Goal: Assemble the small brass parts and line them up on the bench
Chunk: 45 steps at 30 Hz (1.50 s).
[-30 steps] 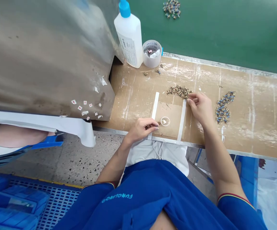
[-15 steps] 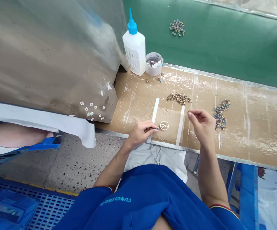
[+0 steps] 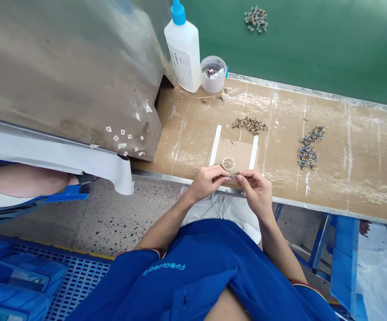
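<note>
My left hand (image 3: 208,183) is closed in a pinch around a small blue-tipped part (image 3: 228,177). Facing it, my right hand (image 3: 257,191) pinches a tiny brass-coloured metal piece (image 3: 236,174); the two sets of fingertips are close together, with a narrow gap. Just beyond them a small round clear dish (image 3: 223,164) sits on a cardboard pad (image 3: 243,154) between two white strips. Farther back lies a heap of small brass-coloured pieces (image 3: 249,125). To the right is a pile of small blue-and-brass parts (image 3: 309,154).
A white bottle with a blue cap (image 3: 183,53) stands at the back left beside a tape roll (image 3: 213,82) holding scraps. More small parts (image 3: 256,20) lie on the green surface (image 3: 314,53). A metal housing (image 3: 80,80) borders the left; another person's arm (image 3: 26,182) shows there.
My right hand has moved left and nearer to me with its small piece, meeting my left hand in front of the dish. My left hand has shifted slightly right. The view has tilted a little.
</note>
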### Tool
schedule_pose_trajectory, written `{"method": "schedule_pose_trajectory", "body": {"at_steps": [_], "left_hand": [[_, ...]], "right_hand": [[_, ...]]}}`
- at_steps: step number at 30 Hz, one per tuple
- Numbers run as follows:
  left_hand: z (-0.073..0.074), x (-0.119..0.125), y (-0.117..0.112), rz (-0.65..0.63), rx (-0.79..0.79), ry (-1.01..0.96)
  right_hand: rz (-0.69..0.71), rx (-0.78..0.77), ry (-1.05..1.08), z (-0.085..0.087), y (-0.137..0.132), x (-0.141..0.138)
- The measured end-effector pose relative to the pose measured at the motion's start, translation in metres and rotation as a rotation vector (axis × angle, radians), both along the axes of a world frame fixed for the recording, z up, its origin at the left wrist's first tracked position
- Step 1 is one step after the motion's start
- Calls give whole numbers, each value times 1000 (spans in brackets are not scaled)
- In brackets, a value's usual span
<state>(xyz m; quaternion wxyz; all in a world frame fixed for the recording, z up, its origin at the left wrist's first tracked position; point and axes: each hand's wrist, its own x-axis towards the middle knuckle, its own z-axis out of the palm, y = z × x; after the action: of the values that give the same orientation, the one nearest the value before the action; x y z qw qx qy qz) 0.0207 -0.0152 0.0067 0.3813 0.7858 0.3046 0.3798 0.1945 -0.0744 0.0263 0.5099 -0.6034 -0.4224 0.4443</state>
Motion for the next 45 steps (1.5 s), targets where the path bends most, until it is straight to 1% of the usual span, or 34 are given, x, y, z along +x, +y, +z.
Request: {"method": "schedule_pose_trajectory", "body": {"at_steps": [3,6,11,15,22,24,27,30,34,38,42,45], "left_hand": [[-5,0,1,-32,13,8],[-7,0,1,-52,9,4],[-8,0,2,-61,-18,18],[-7,-1,2,-74,-29,31],[-6,-2,2,-80,-21,6],[-6,-2,2,-93,-17,8],[-7,-3,2,-126,-23,15],[-7,-4,3,-151,-63,38],[-7,-4,1,-144,-140,58],[-5,-4,0,-135,-176,67],[-4,-4,1,-123,-190,57],[-3,-4,2,-128,-184,41]], "right_hand": [[2,-26,2,-7,-5,3],[15,-46,10,-11,-6,3],[59,-90,26,-14,-7,2],[66,-115,41,-14,-8,1],[88,-114,51,-16,-9,1],[112,-120,51,-16,-8,2],[187,-133,44,-17,-6,4],[233,-121,25,-18,-5,6],[197,-102,-17,-20,-7,3],[170,-88,-68,-21,-8,-4],[117,-97,-29,-22,-10,-5],[127,-114,25,-22,-10,-1]]}}
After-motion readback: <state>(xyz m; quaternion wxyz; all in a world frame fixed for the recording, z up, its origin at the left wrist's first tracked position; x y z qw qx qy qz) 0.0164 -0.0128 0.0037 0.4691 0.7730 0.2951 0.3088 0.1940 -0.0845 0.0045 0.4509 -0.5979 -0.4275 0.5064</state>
